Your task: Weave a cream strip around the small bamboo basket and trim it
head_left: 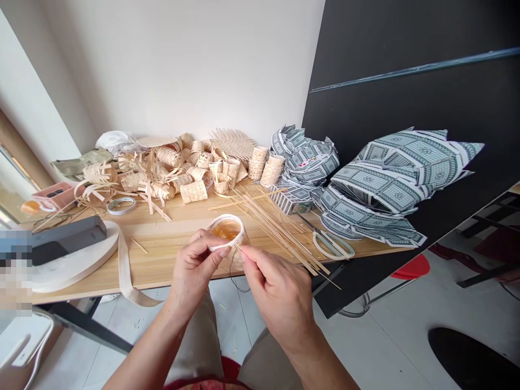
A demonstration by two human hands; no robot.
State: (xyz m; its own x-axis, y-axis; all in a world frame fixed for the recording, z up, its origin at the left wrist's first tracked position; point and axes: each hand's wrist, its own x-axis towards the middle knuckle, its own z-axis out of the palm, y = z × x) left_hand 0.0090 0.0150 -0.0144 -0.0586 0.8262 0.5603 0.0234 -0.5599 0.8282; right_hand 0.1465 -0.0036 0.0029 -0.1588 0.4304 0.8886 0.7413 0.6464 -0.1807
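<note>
My left hand (pixel 195 268) grips a small round woven basket (pixel 227 230) by its pale rim, holding it above the table's front edge. My right hand (pixel 274 290) is closed in a pinch on a thin strip at the basket's right side, fingertips touching the rim. A dark thin thread hangs below the basket. Loose bamboo strips (pixel 276 222) lie fanned on the wooden table (pixel 162 254) just behind my hands.
A heap of small woven baskets and strips (pixel 182 168) fills the table's back. Folded patterned paper pieces (pixel 390 179) lie right, on a black board. White-handled scissors (pixel 331 244), a tape roll (pixel 121 205), a dark block (pixel 67 238) and a wide strip coil are nearby.
</note>
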